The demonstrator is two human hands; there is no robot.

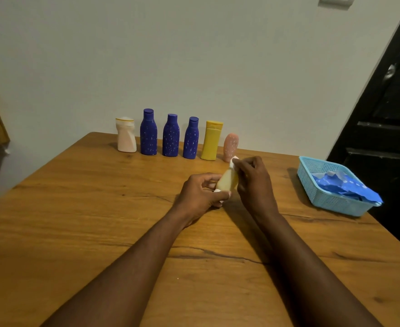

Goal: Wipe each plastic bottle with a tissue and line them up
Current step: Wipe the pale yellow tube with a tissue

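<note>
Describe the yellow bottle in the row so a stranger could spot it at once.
On the wooden table, six bottles stand in a row near the far edge. The yellow bottle is second from the right, between a blue bottle and a small pink bottle. It is the row's only yellow one.

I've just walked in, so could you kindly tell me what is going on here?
A person holds a small pale yellow bottle over the wooden table: the left hand grips its near end, the right hand holds a white tissue at its far end. Six bottles stand in a row by the wall; a blue basket sits to the right.
</note>
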